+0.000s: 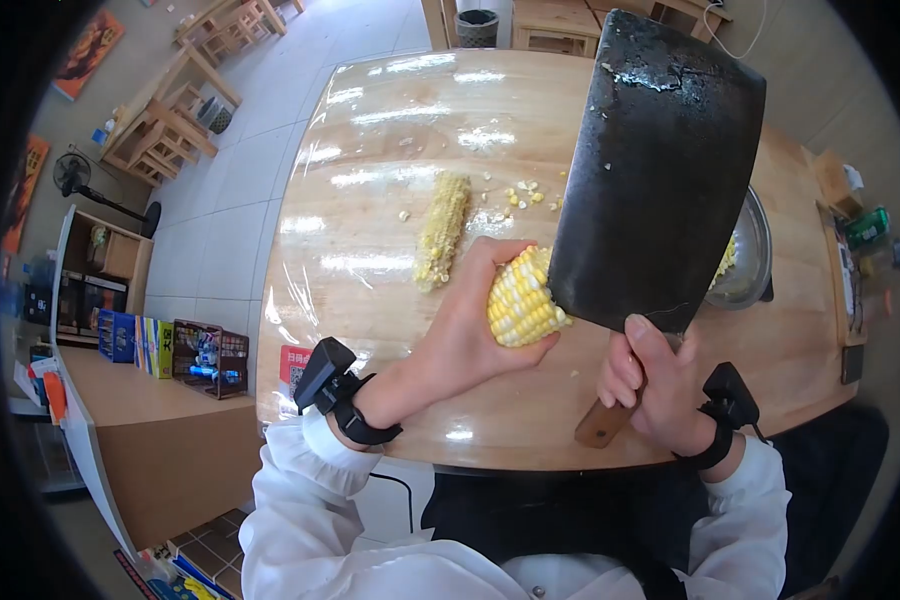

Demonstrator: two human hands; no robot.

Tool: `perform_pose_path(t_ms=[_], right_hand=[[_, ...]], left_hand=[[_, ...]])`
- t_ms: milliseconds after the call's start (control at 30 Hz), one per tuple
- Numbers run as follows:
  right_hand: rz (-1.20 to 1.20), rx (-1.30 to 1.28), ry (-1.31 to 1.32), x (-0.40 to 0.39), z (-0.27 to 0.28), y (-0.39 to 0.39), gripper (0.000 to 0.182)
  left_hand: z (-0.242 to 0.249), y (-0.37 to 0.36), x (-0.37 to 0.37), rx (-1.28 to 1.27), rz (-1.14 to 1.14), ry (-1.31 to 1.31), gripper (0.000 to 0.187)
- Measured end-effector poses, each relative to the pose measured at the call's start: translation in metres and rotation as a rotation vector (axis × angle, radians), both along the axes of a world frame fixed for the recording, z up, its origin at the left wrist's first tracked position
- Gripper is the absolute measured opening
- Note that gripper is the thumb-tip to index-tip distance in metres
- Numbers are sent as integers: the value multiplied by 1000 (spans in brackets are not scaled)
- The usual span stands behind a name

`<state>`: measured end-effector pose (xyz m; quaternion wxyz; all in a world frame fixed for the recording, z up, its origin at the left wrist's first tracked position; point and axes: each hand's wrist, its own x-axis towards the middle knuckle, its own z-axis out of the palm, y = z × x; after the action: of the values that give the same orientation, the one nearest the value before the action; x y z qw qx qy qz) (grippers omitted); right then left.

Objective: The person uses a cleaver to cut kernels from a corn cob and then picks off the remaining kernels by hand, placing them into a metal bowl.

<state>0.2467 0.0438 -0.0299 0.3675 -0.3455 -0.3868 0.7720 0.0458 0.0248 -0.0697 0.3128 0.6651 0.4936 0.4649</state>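
One head-worn camera looks forward and steeply down, fisheye-wide, from close above the near edge of the table [390, 160]. The table's far edge lies toward the top of the frame, with floor on the left.

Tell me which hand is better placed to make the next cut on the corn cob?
Likely the right hand: it grips the cleaver, raised beside the corn cob. The left hand holds that cob.
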Motion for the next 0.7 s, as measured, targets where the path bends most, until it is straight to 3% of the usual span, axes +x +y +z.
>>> perform_pose_path(t_ms=[133, 200, 333, 400, 700], right_hand=[[20, 3, 28, 0, -2, 16, 25], [24, 8, 40, -1, -7, 20, 25], [13, 9, 13, 0, -23, 25, 25], [-4, -32, 72, 1, -27, 26, 25], [28, 18, 42, 8, -33, 39, 24]], left_hand=[[9, 8, -2, -4, 7, 50, 67], [12, 11, -2, -211, -93, -102, 65], [2, 16, 2, -389, -135, -268, 64], [-6, 17, 6, -233, -51, -124, 63], [-16, 23, 6, -85, 32, 48, 68]])
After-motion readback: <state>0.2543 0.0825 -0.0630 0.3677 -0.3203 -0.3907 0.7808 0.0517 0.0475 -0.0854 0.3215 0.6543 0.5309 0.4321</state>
